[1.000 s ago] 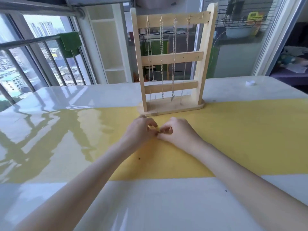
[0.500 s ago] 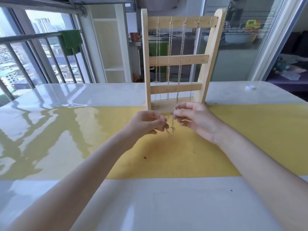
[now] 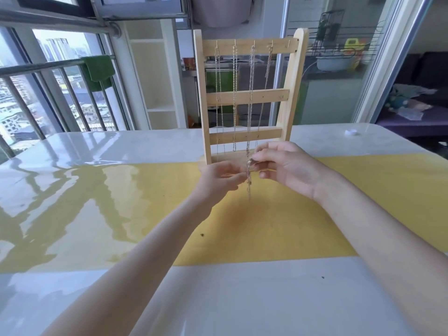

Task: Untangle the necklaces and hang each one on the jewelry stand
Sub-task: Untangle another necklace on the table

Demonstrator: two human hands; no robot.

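Note:
A wooden jewelry stand [image 3: 247, 97] stands upright on the table, with several thin chains [image 3: 234, 93] hanging from hooks on its top bar. In front of its base, my left hand [image 3: 219, 180] and my right hand [image 3: 288, 168] are raised above the table, each pinching one thin silver necklace [image 3: 248, 183]. The chain's loose part dangles straight down between the two hands. The rightmost hook on the top bar carries nothing.
The table [image 3: 218, 299] is glossy white with a wide yellow band [image 3: 363, 190] across it. A small white cap [image 3: 351, 132] lies at the far right. Behind the stand are a balcony railing [image 3: 48, 69] and a glass door [image 3: 339, 69].
Both hands have lifted off the table with the necklace, which now hangs between them. My head has tilted up, showing more of the stand.

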